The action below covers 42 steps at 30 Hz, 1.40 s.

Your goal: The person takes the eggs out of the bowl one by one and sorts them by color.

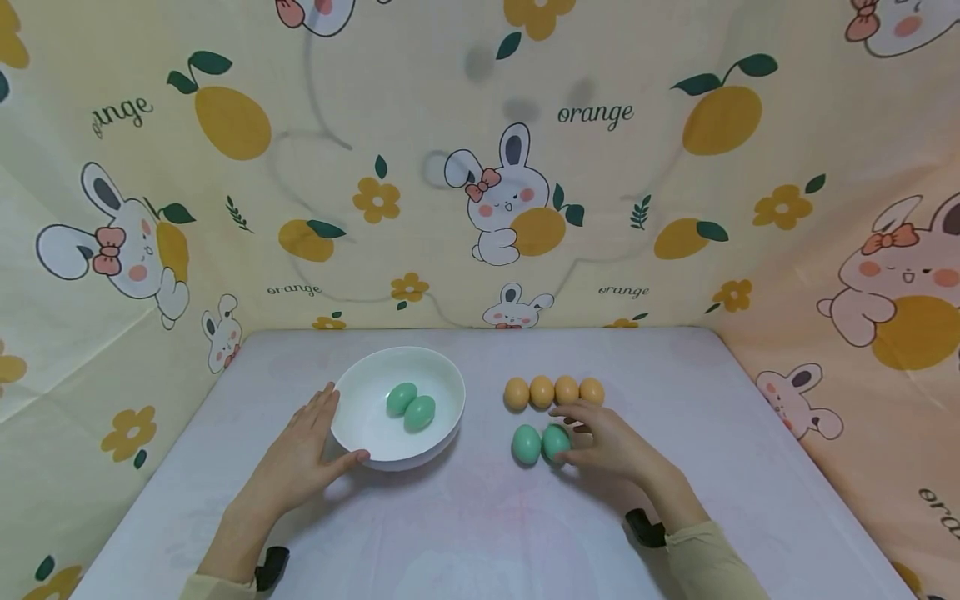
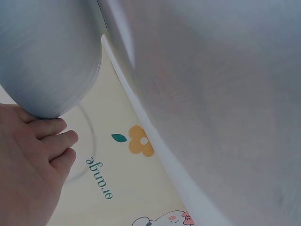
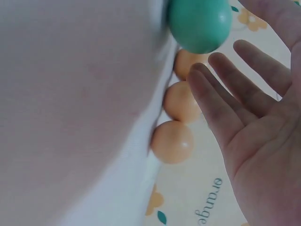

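Observation:
A white bowl stands on the table's left half with two green eggs inside. My left hand lies along the bowl's left side, fingers extended against its outer wall and thumb by the front edge. In the left wrist view, fingertips meet the bowl's underside curve. Right of the bowl, two more green eggs sit side by side. My right hand is at the right-hand green egg, fingers spread and thumb beside it. The right wrist view shows this green egg near the loosely extended fingers.
Behind the green pair, several orange-brown eggs stand in a row, close to my right fingers. The pale cloth-covered table meets a patterned curtain at its back and sides. Black bands are on both wrists.

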Available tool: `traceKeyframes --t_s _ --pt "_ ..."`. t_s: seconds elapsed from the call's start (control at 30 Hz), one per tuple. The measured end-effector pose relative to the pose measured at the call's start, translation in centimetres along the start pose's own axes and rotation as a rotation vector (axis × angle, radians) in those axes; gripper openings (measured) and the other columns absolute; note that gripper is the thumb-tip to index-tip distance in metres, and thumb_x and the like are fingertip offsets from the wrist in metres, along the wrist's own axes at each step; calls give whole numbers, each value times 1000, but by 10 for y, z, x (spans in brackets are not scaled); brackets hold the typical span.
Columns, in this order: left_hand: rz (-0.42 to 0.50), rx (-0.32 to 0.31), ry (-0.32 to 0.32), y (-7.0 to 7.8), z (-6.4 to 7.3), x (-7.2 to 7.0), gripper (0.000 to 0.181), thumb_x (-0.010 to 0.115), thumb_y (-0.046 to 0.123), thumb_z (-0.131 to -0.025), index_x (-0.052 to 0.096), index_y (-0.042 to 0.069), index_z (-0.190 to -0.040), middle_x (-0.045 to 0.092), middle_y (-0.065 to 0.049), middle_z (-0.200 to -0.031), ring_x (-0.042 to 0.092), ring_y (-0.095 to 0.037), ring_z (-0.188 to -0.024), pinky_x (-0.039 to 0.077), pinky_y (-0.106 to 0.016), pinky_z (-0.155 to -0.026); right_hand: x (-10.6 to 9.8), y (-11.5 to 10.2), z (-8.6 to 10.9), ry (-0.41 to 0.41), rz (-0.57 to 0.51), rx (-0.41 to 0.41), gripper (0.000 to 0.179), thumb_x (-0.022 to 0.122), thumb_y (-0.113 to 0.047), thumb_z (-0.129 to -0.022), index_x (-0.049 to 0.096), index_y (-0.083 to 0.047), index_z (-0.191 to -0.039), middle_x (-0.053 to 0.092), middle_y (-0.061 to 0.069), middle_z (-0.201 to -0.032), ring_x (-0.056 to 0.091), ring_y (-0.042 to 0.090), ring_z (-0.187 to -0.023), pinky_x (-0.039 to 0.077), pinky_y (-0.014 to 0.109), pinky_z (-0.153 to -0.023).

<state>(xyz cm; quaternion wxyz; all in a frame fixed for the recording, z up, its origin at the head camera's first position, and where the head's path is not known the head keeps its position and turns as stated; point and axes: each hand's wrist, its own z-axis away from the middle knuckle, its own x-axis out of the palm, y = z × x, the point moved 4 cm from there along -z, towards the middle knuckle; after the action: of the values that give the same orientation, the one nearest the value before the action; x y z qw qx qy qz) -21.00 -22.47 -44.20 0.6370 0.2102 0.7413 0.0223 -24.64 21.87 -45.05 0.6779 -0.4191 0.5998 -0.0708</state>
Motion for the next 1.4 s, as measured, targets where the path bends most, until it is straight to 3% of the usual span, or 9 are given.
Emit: traceKeyframes --t_s 0.3,0.5,0.73,0.9,1.17,1.4 --pt "7 0 -2 0 0 -1 110 68 66 -91 28 -11 -158 26 -27 -167 27 -47 -153 26 -62 -125 -9 -20 -12 34 -11 -100 55 83 -13 -89 62 -5 -139 64 14 -133 64 39 -118 57 52 -101" --pt "8 -9 -6 0 1 -1 110 68 66 -91 27 -10 -159 25 -27 -168 27 -47 -153 26 -62 -125 -11 -37 -28 54 -17 -145 48 81 -22 -93 64 -9 -137 63 12 -135 65 34 -115 56 52 -103" --pt "15 -10 -8 -2 1 2 111 69 66 -90 26 -10 -159 23 -26 -169 25 -46 -154 25 -61 -125 -9 -56 -48 57 3 -192 47 80 -21 -93 65 -10 -137 64 9 -138 68 34 -114 59 51 -97" --pt "5 -23 -19 -4 0 4 112 68 68 -90 25 -8 -160 22 -25 -169 23 -45 -155 23 -60 -126 -7 -69 -64 45 26 -203 46 80 -22 -94 66 -13 -136 65 5 -137 67 34 -118 60 46 -99" --pt "-9 -34 -23 -5 0 5 113 66 70 -89 24 -8 -161 22 -24 -169 23 -45 -155 23 -60 -126 2 -92 -92 13 56 -257 45 80 -24 -94 66 -14 -136 66 1 -133 67 20 -115 60 39 -98" --pt "-16 -31 -17 -4 -1 3 112 66 69 -90 25 -7 -161 24 -24 -169 23 -46 -155 23 -60 -126 21 -109 -118 -65 48 -300 45 78 -25 -95 65 -10 -136 65 5 -134 66 25 -117 61 34 -93"
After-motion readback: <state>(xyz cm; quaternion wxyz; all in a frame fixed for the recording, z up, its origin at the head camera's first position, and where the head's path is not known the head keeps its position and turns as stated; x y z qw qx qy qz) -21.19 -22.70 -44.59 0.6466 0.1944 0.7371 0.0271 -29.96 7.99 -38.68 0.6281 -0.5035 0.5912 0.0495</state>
